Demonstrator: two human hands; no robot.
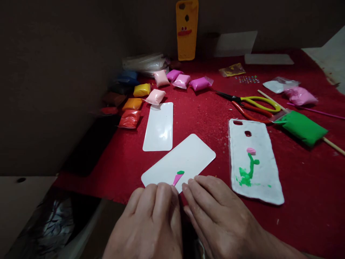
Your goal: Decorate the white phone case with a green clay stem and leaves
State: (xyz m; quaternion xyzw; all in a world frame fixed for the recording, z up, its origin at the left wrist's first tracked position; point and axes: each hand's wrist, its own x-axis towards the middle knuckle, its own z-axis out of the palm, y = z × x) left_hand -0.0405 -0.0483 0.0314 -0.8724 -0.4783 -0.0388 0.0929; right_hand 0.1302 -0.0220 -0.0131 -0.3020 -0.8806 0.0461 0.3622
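My left hand [147, 219] is closed around a pink modelling tool [177, 179]; only its flared tip shows. A small lump of green clay [180, 172] lies at that tip, over a white rounded card [188, 154]. My right hand [219, 212] is close beside the left, its fingers together and bent at the card's near edge; its thumb is hidden. Just right of it lies a phone case covered in white clay [256, 187], with a pink and green clay flower [251, 163] on its back. A second white card [159, 126] lies farther off.
Clay packets [130, 118] in several colours curve along the back left. Yellow and red handled scissors [253, 102], a green clay packet [304, 126] with a wooden stick [334, 145], and a pink packet [300, 95] lie right. A yellow phone case [187, 43] leans behind on the red cloth [205, 111].
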